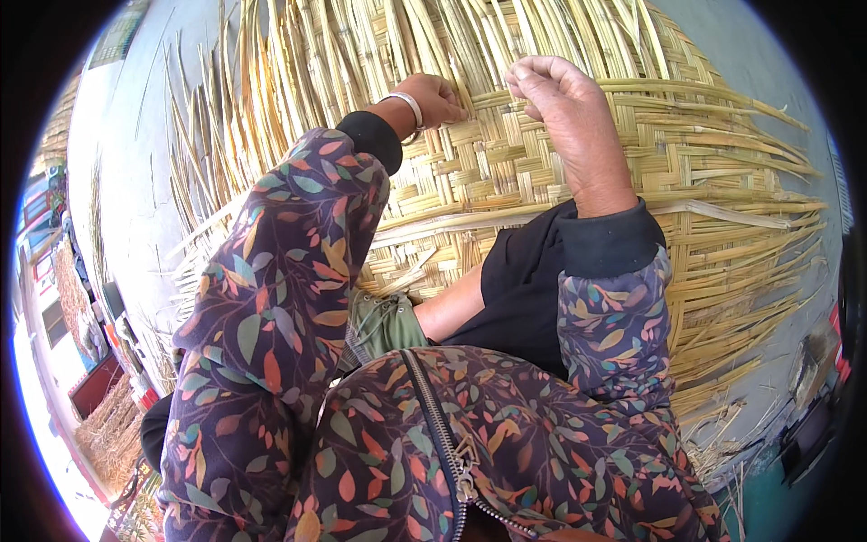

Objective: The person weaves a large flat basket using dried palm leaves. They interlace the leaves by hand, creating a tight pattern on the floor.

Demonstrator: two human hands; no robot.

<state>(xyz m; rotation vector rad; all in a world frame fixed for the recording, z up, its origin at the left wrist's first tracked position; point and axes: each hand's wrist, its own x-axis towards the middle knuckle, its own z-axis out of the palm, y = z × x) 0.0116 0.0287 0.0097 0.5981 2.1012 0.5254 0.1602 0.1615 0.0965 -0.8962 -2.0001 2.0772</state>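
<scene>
A partly woven mat of split reed or cane strips point(504, 159) lies on the floor before me. My left hand point(435, 103), with a silver bangle at the wrist, is closed at the inner edge of the weave, its fingertips pinching a split strip point(459, 82). Over the right part of the weave is my right hand point(565, 112), thumb and fingers bent towards each other; whether a strip is between them I cannot tell. Loose strips point(379, 40) fan away beyond both hands. One wide, flattened strip point(721, 213) lies across the mat nearer my body.
My bent leg in black trousers point(521, 291) and a green shoe point(386, 322) rest on the mat. Long strip ends point(779, 159) stick out at the right. A brick-like block point(813, 359) sits on the grey floor point(779, 81). Straw heaps point(108, 427) are at far left.
</scene>
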